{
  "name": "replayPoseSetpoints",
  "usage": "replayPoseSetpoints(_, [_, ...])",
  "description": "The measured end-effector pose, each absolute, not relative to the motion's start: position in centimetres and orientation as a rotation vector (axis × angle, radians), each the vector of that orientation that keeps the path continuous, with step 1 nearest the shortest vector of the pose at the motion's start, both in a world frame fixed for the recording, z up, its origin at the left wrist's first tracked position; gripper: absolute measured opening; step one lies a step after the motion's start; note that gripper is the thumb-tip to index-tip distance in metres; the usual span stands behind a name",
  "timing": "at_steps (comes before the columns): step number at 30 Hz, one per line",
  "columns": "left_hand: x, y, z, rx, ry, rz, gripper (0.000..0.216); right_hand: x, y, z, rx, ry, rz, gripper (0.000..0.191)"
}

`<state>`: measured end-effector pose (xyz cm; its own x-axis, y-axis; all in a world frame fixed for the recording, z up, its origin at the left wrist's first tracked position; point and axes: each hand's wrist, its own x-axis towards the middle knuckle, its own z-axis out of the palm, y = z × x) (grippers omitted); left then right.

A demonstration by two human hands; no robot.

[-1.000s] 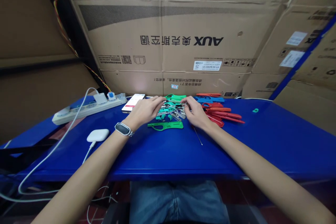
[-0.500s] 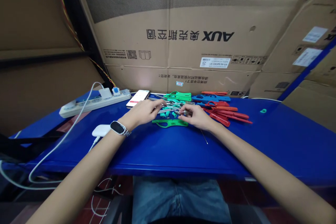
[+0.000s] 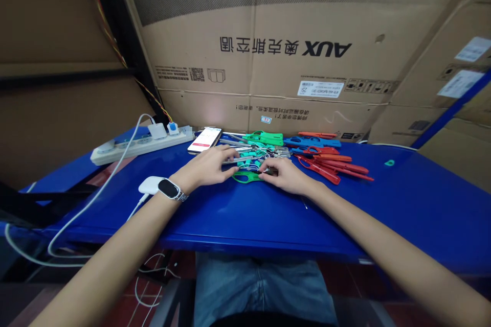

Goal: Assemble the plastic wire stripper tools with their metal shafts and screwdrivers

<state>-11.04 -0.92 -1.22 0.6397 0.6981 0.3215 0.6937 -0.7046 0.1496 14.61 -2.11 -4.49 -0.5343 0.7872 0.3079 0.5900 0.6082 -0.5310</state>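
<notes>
Left hand (image 3: 209, 166) lies mostly open, fingertips resting on loose metal blades (image 3: 245, 150). Right hand (image 3: 287, 176) is curled, fingertips at the green handle (image 3: 245, 178) lying between both hands; actual grip not discernible. Red handles (image 3: 333, 164) lie just right on the blue table (image 3: 383, 214), phone (image 3: 205, 139) behind.

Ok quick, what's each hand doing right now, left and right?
Left hand: open, fingers laid flat on the metal parts.
Right hand: fingers curled at the green handle; grip cannot be told.
</notes>
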Motion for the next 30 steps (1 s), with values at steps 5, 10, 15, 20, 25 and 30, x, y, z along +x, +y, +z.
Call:
replayPoseSetpoints(5, [-9.5, -1.4, -2.1, 3.045, 0.797, 0.700, 0.015, 14.4, -2.1, -4.6, -1.048, -2.331, 0.472, 0.006])
replayPoseSetpoints(10, [-8.0, -1.6, -3.1, 3.078, 0.784, 0.584, 0.019, 14.2, -2.0, -4.7, -1.035, -2.355, 0.469, 0.006])
replayPoseSetpoints(15, [-8.1, -1.7, -3.2, 3.049, 0.838, 0.548, 0.020, 14.0, -2.0, -4.7, -1.025, -2.337, 0.512, 0.009])
replayPoseSetpoints(20, [-8.3, -1.7, -3.0, 3.027, 0.828, 0.560, 0.018, 14.0, -2.2, -4.5, -1.061, -2.248, 0.589, 0.020])
replayPoseSetpoints(25, [-8.3, -1.7, -3.0, 3.064, 0.839, 0.533, 0.015, 13.9, -2.1, -4.6, -1.070, -2.253, 0.526, 0.022])
replayPoseSetpoints(30, [-8.2, -1.9, -3.0, 3.126, 0.894, 0.509, 0.018, 13.8, -2.1, -4.7, -1.077, -2.278, 0.452, 0.019])
